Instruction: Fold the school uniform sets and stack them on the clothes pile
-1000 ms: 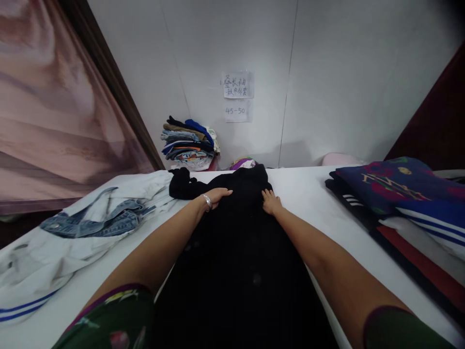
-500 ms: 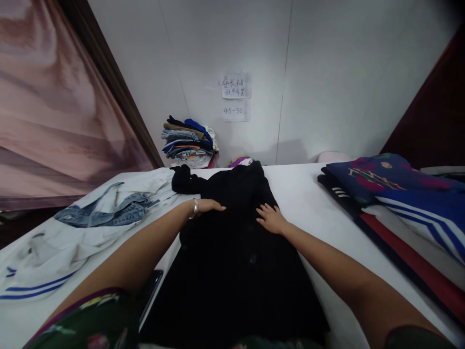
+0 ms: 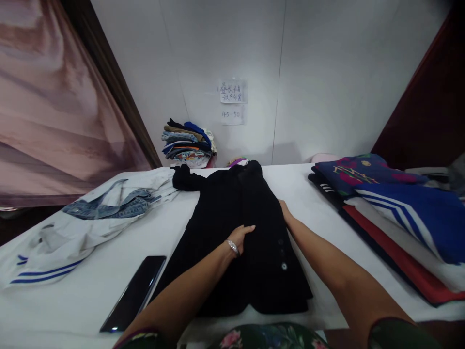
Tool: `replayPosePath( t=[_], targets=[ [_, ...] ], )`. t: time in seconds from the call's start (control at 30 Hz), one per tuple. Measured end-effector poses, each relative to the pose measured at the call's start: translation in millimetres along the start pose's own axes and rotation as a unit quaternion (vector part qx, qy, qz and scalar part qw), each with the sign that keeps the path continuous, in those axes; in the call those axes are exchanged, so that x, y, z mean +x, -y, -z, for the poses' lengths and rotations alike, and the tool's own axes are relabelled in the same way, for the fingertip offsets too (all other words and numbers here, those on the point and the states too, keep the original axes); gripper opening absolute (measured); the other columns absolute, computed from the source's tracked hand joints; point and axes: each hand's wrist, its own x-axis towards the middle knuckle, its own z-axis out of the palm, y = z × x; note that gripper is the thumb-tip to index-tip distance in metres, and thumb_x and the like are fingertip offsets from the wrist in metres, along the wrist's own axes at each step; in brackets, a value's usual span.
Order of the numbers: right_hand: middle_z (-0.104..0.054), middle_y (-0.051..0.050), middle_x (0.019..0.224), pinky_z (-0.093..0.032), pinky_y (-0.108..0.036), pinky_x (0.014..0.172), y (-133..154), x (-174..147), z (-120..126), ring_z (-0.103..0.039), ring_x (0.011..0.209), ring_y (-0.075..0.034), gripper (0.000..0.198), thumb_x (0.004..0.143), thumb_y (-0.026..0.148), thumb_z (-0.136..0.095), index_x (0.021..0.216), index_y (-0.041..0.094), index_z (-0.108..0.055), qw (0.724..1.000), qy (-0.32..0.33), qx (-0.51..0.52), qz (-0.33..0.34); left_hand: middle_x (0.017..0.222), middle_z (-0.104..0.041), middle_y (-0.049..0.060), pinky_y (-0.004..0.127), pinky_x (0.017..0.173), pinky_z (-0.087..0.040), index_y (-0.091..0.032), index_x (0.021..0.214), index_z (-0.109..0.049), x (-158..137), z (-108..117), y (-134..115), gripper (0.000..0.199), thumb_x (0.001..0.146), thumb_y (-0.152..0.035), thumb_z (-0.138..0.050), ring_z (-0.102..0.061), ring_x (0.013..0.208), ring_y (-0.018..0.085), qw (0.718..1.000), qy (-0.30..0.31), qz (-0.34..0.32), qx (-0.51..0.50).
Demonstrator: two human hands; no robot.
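A black long-sleeved jacket (image 3: 221,213) lies spread on the white table, its hem towards me and one sleeve stretched out at the far left. Small buttons show near its lower right side. My left hand (image 3: 240,237), with a silver bracelet at the wrist, rests on the middle of the jacket. Its thumb is stretched out to the right; the other fingers are mostly hidden from view. At the jacket's right edge is my right hand (image 3: 284,212). Its fingers go behind or under the cloth, so their grip is hidden.
A phone (image 3: 134,291) lies left of the jacket. White clothing with a denim piece (image 3: 112,203) covers the table's left side. Folded clothes (image 3: 407,213) lie at the right. A clothes stack (image 3: 189,143) stands at the back, below paper signs (image 3: 233,92) on the wall.
My left hand has moved right and nearer to me, onto the jacket's middle. My right hand has gone from the jacket's top to its right edge. Buttons, hem and phone now show more fully.
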Motion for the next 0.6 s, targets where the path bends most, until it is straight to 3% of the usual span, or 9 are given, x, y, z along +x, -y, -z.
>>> replayPosePath(
  t=[0.1, 0.17, 0.27, 0.37, 0.43, 0.5, 0.6],
  targets=[
    [-0.069, -0.004, 0.091, -0.053, -0.032, 0.068, -1.6, -9.3, 7.5, -0.064, 0.076, -0.017, 0.041, 0.094, 0.043, -0.039, 0.116, 0.014, -0.060, 0.999, -0.008, 0.034, -0.029, 0.073, -0.070, 0.006, 0.037, 0.071, -0.055, -0.012, 0.087, -0.061, -3.4, 4.5, 4.4, 0.023, 0.068, -0.019, -0.073, -0.068, 0.069, 0.020, 0.997, -0.040, -0.062, 0.034],
    [-0.070, -0.005, 0.091, -0.054, -0.033, 0.067, -2.6, -15.8, 8.3, -0.065, 0.074, -0.018, 0.045, 0.090, 0.045, -0.042, 0.121, 0.017, -0.058, 0.998, -0.001, 0.050, -0.036, 0.073, -0.070, 0.005, 0.035, 0.072, -0.055, -0.012, 0.089, -0.061, -6.2, 7.1, 6.6, 0.023, 0.068, -0.014, -0.071, -0.067, 0.067, 0.019, 0.993, -0.045, -0.084, 0.070],
    [-0.069, -0.006, 0.108, -0.054, -0.034, 0.079, -4.6, -21.0, 6.3, -0.066, 0.091, -0.020, 0.056, 0.075, 0.031, -0.063, 0.129, 0.021, -0.053, 0.998, 0.021, 0.063, -0.011, 0.079, -0.071, 0.006, 0.034, 0.076, -0.055, -0.012, 0.094, -0.060, -7.6, 11.0, 8.6, 0.028, 0.068, -0.009, -0.069, -0.068, 0.073, 0.019, 0.985, -0.035, -0.089, 0.140],
    [-0.062, -0.005, 0.124, -0.051, -0.034, 0.090, -6.6, -19.3, 5.9, -0.062, 0.106, -0.020, 0.066, 0.074, 0.019, -0.056, 0.139, 0.021, -0.042, 0.999, 0.024, -0.026, 0.037, 0.093, -0.071, 0.009, 0.038, 0.082, -0.054, -0.013, 0.107, -0.058, -7.1, 16.6, -1.7, 0.039, 0.071, -0.019, -0.071, -0.068, 0.086, 0.023, 0.949, -0.058, -0.109, 0.292],
    [-0.059, -0.006, 0.129, -0.048, -0.034, 0.095, -7.7, -18.1, 7.1, -0.059, 0.112, -0.020, 0.064, 0.077, 0.016, -0.050, 0.140, 0.019, -0.041, 0.987, 0.014, -0.154, 0.051, 0.110, -0.067, 0.013, 0.042, 0.089, -0.051, -0.014, 0.121, -0.052, -6.9, 18.7, -13.8, 0.053, 0.074, -0.029, -0.069, -0.065, 0.100, 0.027, 0.884, -0.125, -0.187, 0.411],
    [-0.057, -0.010, 0.130, -0.043, -0.037, 0.100, -8.3, -19.5, 7.8, -0.056, 0.117, -0.023, 0.060, 0.076, 0.016, -0.052, 0.136, 0.017, -0.047, 0.966, 0.010, -0.254, 0.051, 0.131, -0.055, 0.017, 0.045, 0.101, -0.042, -0.014, 0.133, -0.043, -6.0, 16.4, -22.8, 0.060, 0.079, -0.031, -0.064, -0.054, 0.120, 0.028, 0.785, -0.165, -0.306, 0.512],
    [-0.051, -0.016, 0.135, -0.038, -0.045, 0.103, -4.7, -23.7, 6.8, -0.050, 0.123, -0.032, 0.052, 0.073, 0.018, -0.058, 0.126, 0.015, -0.057, 0.949, 0.014, -0.311, 0.054, 0.149, -0.036, 0.014, 0.047, 0.115, -0.021, -0.015, 0.137, -0.041, -0.6, 4.4, -18.6, 0.061, 0.082, -0.035, -0.059, -0.028, 0.139, 0.027, 0.637, -0.098, -0.423, 0.637]
  ],
)
